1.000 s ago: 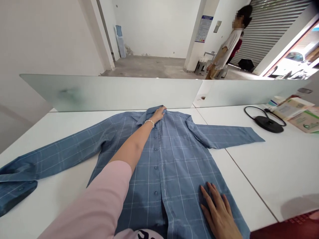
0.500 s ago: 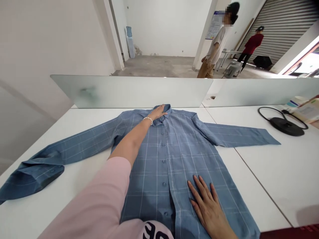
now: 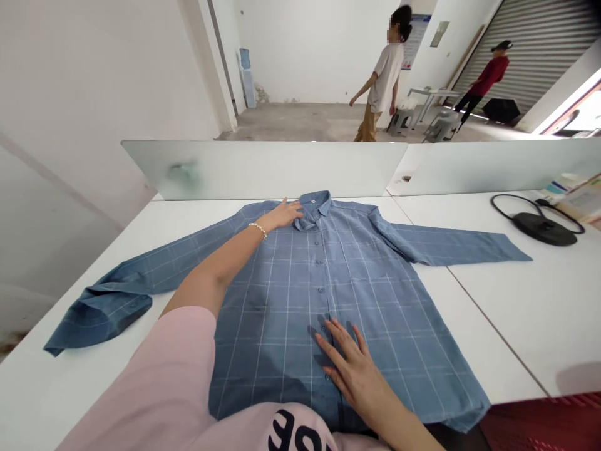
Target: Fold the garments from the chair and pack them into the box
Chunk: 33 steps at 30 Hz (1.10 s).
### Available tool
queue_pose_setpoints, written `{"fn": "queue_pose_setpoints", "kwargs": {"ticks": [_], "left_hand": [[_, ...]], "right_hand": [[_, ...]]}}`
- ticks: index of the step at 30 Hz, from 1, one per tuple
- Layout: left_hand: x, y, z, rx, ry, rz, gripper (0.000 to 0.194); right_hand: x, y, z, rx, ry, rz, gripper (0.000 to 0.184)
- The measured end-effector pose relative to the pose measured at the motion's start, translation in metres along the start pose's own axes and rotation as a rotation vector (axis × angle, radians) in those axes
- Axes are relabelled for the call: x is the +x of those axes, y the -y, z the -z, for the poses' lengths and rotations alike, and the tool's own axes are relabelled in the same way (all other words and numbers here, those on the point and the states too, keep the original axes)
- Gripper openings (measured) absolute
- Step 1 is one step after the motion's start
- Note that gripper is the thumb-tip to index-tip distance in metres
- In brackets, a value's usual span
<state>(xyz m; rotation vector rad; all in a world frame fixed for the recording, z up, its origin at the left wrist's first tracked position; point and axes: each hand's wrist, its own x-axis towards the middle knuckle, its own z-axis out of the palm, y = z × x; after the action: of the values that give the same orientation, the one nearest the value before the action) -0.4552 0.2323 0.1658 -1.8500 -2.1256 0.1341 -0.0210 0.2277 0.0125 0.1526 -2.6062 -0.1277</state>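
Observation:
A blue checked button-up shirt [image 3: 291,275] lies front up on the white table, collar toward the far side and both sleeves spread outward. The left sleeve's cuff end is crumpled and twisted. My left hand [image 3: 283,215], with a beaded bracelet on its wrist, reaches to the shirt's shoulder just left of the collar, fingers stretched out and touching the cloth. Over the lower button placket, my right hand [image 3: 353,363] is spread with fingers apart; whether it presses on the cloth or hovers just above I cannot tell.
A frosted glass divider [image 3: 272,169] runs along the far edge of the white table [image 3: 498,300]. A black round device with a cable [image 3: 544,228] lies at the right. Beyond the divider are a person in a white shirt [image 3: 387,75] and another in red [image 3: 491,75].
My left hand has moved left from the collar to the shoulder. My right hand has shifted left and away from me onto the placket. The person in white has walked left.

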Motion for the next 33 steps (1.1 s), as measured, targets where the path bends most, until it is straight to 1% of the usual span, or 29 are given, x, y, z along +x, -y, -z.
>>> {"fn": "queue_pose_setpoints", "kwargs": {"ticks": [2,5,7,10,12,15,17,20,22,24,28,33], "left_hand": [[0.007,0.002,0.000,-0.105,-0.020,0.055,0.027],[0.023,0.007,-0.001,-0.219,-0.096,0.250,0.028],[0.036,0.008,-0.004,-0.230,-0.138,0.385,0.030],[0.053,0.000,-0.012,-0.205,-0.167,0.481,0.029],[0.061,-0.010,-0.016,-0.183,-0.191,0.475,0.030],[0.070,-0.024,-0.017,-0.192,-0.203,0.375,0.034],[0.074,-0.029,-0.015,-0.228,-0.182,0.335,0.032],[0.081,-0.032,-0.015,-0.251,-0.126,0.329,0.028],[0.086,-0.034,-0.017,-0.236,-0.112,0.321,0.024],[0.090,-0.035,-0.021,-0.214,-0.130,0.330,0.022],[0.099,-0.040,-0.027,-0.188,-0.189,0.387,0.033],[0.105,-0.050,-0.033,-0.166,-0.263,0.441,0.041]], "right_hand": [[-0.002,0.003,-0.004,0.010,0.026,0.027,0.051],[-0.007,0.006,-0.007,0.010,0.044,0.062,0.047],[-0.010,0.007,-0.007,0.017,0.042,0.071,0.046],[-0.012,0.007,-0.008,0.048,0.034,0.069,0.046],[-0.013,0.007,-0.009,0.066,0.029,0.057,0.047],[-0.014,0.007,-0.011,0.085,0.025,0.044,0.049],[-0.014,0.007,-0.012,0.100,0.029,0.040,0.049],[-0.013,0.008,-0.011,0.127,0.032,0.030,0.046],[-0.013,0.009,-0.009,0.139,0.022,0.027,0.045],[-0.013,0.010,-0.009,0.139,0.014,0.028,0.046],[-0.013,0.011,-0.010,0.137,-0.001,0.032,0.047],[-0.014,0.010,-0.011,0.152,-0.032,0.020,0.041]]}}
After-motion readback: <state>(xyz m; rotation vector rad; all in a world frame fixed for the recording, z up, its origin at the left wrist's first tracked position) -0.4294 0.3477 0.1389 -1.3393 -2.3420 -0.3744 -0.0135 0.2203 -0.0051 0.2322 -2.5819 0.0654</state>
